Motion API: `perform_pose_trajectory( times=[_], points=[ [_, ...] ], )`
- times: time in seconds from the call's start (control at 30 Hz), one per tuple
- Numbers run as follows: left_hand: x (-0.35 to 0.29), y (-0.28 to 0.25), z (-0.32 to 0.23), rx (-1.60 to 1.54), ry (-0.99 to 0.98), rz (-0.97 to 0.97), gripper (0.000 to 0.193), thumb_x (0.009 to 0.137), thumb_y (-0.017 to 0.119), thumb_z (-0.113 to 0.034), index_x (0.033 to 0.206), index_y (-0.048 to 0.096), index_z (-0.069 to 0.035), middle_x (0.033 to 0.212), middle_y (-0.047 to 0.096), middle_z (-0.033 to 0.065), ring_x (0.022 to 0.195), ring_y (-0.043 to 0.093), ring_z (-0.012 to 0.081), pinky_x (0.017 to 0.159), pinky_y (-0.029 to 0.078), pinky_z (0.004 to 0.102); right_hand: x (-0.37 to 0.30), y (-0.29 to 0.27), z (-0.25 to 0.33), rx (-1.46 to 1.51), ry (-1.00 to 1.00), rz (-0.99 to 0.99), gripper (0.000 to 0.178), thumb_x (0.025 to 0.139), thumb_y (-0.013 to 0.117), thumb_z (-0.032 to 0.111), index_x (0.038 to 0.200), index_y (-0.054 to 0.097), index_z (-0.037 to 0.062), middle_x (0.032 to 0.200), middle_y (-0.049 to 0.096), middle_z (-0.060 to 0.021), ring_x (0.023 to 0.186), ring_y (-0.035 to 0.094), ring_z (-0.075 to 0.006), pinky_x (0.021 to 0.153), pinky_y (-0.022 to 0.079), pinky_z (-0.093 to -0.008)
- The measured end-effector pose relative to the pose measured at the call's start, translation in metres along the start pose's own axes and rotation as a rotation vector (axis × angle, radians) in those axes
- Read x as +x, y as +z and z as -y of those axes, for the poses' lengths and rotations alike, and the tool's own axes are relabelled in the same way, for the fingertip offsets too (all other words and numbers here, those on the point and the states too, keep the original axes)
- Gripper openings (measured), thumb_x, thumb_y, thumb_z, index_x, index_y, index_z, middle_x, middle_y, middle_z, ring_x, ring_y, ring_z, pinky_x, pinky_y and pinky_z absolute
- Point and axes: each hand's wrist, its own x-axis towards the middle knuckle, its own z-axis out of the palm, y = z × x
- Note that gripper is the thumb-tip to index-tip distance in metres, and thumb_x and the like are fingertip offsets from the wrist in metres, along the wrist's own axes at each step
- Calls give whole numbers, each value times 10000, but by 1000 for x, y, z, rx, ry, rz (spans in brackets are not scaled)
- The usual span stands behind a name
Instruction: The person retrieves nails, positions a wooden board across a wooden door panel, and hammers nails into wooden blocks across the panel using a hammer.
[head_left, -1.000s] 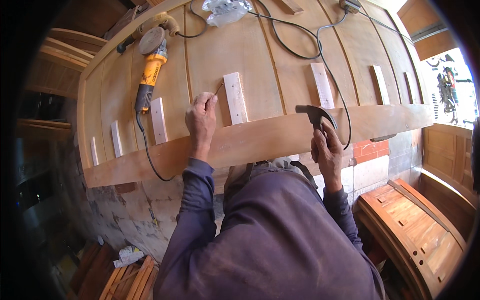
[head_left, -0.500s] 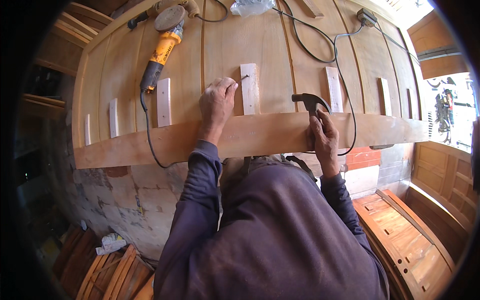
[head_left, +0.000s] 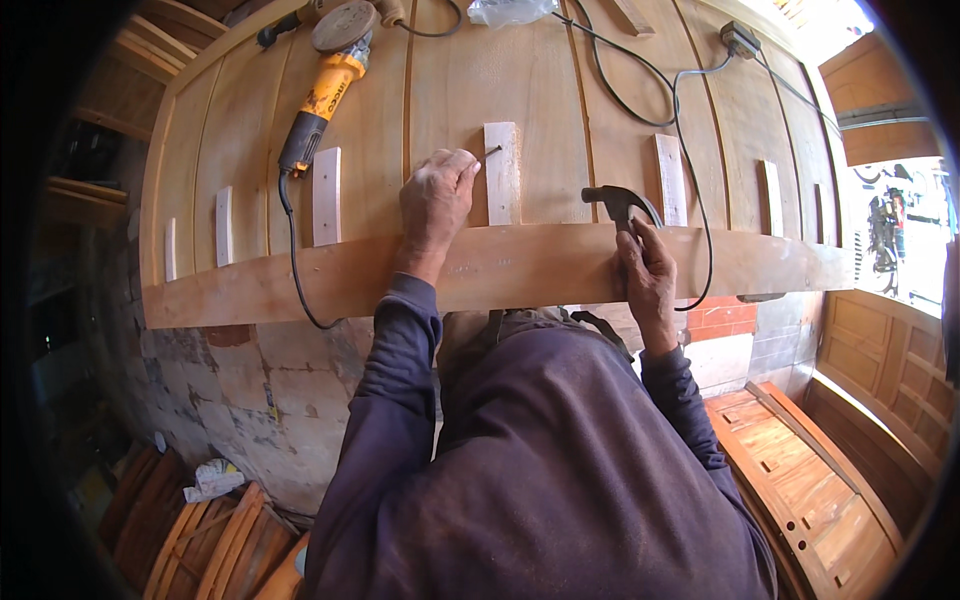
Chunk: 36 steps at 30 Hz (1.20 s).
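Note:
My left hand (head_left: 438,200) is closed in a pinch beside a pale wood strip (head_left: 502,180). From its fingertips a thin dark nail (head_left: 494,151) sticks out over the strip's upper part; the fingers hide its other end. A claw hammer (head_left: 622,203) is in my right hand (head_left: 650,270), gripped by the handle close below the head. Its head hangs over the panel, to the right of the strip and apart from it. Both hands are above the near rail (head_left: 530,265) of a large wooden door panel (head_left: 545,90).
An orange and black angle grinder (head_left: 325,95) lies at left, its cord hanging over the near edge. More pale strips (head_left: 327,197) stand along the rail. A black cable (head_left: 690,165) with a plug (head_left: 740,40) crosses the right side. Wooden panels (head_left: 800,470) lean below right.
The view has shifted slightly. Both hands keep nearly the same pose, with the nail by the strip and the hammer held to its right.

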Motion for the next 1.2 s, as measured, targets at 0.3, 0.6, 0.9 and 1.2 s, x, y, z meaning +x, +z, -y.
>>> perform_pose_trajectory(
  times=[0.3,0.6,0.9,1.2],
  points=[
    [0,0,-1,53,38,56,51,991,690,-153,957,687,-115,918,710,103,888,703,375,759,588,486,43,73,68,-508,-418,161,210,1029,736,211,1167,720,54,793,697,-211,652,700,-350,596,540,-428],
    [-1,3,2,31,60,6,71,990,680,-138,925,675,-110,904,714,118,889,702,371,768,573,491,68,93,70,-660,-594,204,191,1044,699,235,1130,680,66,847,727,-198,703,708,-420,594,533,-510],
    [-4,4,5,19,73,-8,47,983,682,-123,939,684,-106,901,706,119,874,701,380,756,574,503,62,95,88,-574,-609,186,251,1051,691,210,1255,691,64,871,736,-222,730,725,-415,621,556,-488],
    [1,8,8,63,106,21,37,983,679,-125,957,678,-99,914,710,113,870,704,377,747,580,494,79,91,63,-673,-652,191,315,1039,723,170,1329,718,45,742,679,-178,614,681,-210,601,531,-366]
  ],
)
